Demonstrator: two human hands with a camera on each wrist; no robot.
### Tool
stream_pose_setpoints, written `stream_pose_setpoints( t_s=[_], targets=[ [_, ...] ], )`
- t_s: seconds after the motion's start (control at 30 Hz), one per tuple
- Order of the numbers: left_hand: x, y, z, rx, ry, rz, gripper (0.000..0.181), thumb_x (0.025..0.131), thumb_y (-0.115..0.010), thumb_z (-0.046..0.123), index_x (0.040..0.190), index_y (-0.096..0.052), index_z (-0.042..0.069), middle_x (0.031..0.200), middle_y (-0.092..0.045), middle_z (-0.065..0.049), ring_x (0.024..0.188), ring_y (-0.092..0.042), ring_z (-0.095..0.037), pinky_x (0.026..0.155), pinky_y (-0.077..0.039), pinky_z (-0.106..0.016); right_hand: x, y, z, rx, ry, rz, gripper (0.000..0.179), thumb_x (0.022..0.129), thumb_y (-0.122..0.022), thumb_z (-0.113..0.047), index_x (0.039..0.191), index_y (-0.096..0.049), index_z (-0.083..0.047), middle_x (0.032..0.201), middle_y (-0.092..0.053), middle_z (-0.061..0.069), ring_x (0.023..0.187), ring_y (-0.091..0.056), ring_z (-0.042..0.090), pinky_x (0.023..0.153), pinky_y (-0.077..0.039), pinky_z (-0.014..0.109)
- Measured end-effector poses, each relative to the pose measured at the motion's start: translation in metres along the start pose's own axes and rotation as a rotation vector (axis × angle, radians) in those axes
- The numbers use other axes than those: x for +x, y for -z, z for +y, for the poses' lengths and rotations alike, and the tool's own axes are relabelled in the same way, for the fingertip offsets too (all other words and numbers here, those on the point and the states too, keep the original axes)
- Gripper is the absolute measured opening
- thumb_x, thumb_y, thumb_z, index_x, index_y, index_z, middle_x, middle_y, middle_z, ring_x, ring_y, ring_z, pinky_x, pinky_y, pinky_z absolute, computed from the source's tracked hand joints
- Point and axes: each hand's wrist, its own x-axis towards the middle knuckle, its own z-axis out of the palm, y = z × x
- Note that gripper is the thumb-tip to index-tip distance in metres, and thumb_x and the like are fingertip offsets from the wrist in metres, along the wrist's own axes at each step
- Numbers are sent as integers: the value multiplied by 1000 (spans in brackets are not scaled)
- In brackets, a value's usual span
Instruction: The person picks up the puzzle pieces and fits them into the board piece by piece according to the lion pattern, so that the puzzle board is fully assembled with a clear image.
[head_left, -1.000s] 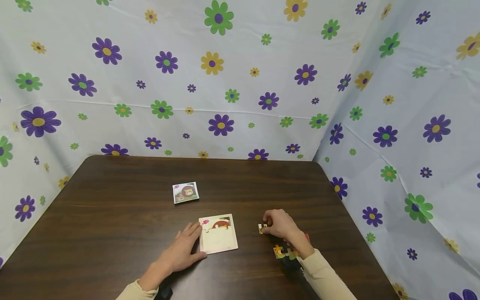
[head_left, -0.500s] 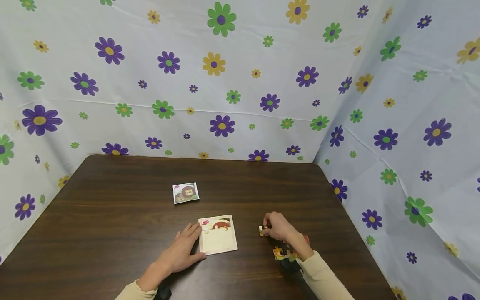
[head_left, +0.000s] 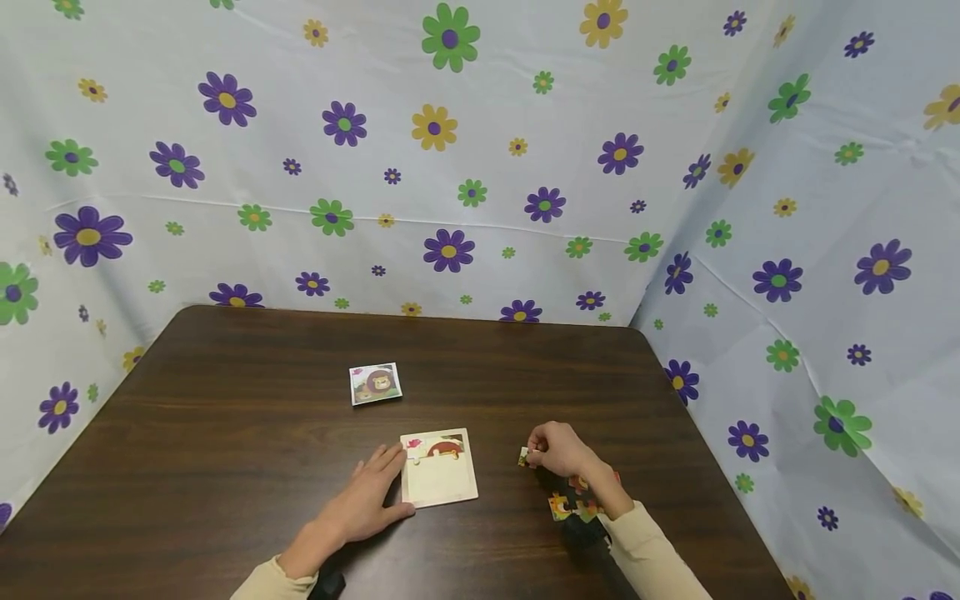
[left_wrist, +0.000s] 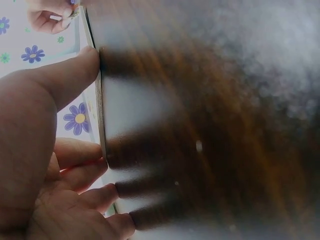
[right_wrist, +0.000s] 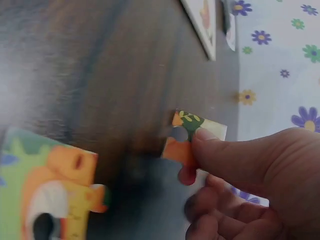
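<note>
My left hand (head_left: 365, 497) lies on the table with its fingers extended. Its fingertips and thumb touch the left edge of a pale wooden puzzle tray (head_left: 438, 485). Two fitted pieces fill the tray's top row, showing a pink flower and a brown mane; the bare base shows below. My right hand (head_left: 562, 452) is right of the tray. Between thumb and fingers it pinches a jigsaw piece (right_wrist: 181, 150) printed orange, green and cream, tilted in the right wrist view. Close by my right wrist lie several loose pieces, one with an orange and yellow animal (right_wrist: 62, 192).
A lion picture card (head_left: 375, 384) lies behind the tray on the dark wooden table (head_left: 247, 433). Flowered white cloth (head_left: 480, 158) hangs along the back and right sides. My right forearm partly covers the loose pieces.
My right hand tilts the pinched piece a little, and more of a red loose piece shows by the wrist. My left hand keeps its place at the tray. The head view shifts slightly.
</note>
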Motion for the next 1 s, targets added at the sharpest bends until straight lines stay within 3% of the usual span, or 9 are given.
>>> stream_pose_setpoints(
  t_s=[0.2, 0.4, 0.63, 1.0],
  targets=[
    [-2, 0, -2, 6, 1, 5, 79, 79, -79, 30, 138, -43, -10, 145, -39, -26, 135, -30, -49, 99, -25, -70, 14, 2, -22, 57, 91, -27, 12, 91, -64, -7, 81, -56, -7, 72, -60, -2, 57, -48, 8, 53, -40, 25],
    [-2, 1, -1, 4, -4, 10, 79, 79, -78, 30, 138, -43, -10, 145, -39, -26, 135, -30, -48, 100, -25, -69, 40, -15, -54, 150, 202, -59, 6, 91, -65, -10, 87, -62, -7, 66, -58, -3, 49, -52, 5, 48, -46, 23],
    [1, 1, 1, 0, -1, -16, 80, 80, -77, 33, 138, -42, -10, 146, -37, -25, 136, -28, -48, 100, -24, -69, 58, -50, -78, 231, 185, -46, 5, 89, -67, -9, 90, -66, -4, 59, -52, -5, 42, -48, 2, 41, -43, 19],
    [0, 2, 1, 0, 7, -16, 80, 79, -78, 32, 138, -43, -10, 146, -38, -25, 135, -29, -48, 100, -24, -70, 66, -80, -99, 219, 161, 44, 12, 82, -73, -6, 88, -63, -2, 65, -59, -3, 51, -45, -2, 46, -37, 15]
  ],
)
